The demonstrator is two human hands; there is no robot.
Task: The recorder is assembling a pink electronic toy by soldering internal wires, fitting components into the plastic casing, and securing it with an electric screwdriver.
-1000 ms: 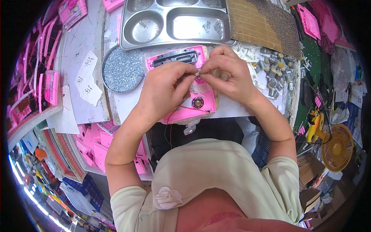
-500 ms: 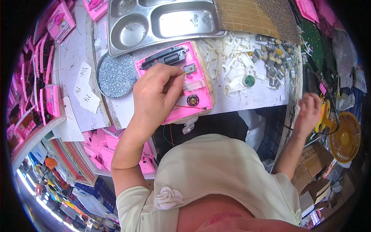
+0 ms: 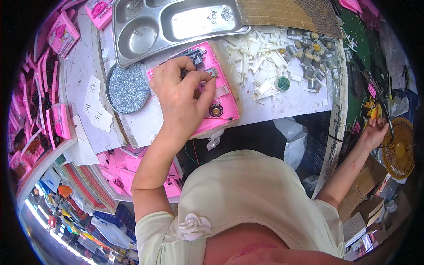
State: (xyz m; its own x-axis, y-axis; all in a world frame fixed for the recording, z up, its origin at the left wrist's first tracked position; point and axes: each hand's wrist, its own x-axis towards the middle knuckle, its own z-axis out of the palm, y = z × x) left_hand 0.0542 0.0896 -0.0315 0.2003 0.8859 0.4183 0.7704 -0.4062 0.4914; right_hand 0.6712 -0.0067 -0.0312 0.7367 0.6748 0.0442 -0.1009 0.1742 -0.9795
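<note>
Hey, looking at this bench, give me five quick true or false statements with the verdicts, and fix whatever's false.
1. The left hand is at the pink casing. True.
2. The right hand rests on the pink casing too. False: the right hand is far out to the right, by a yellow object.
3. White plastic parts lie to the right of the casing. True.
4. The round dish of small silvery pieces stands right of the casing. False: the dish is on its left.
5. A round black part shows in the casing, uncovered by the hands. True.
</note>
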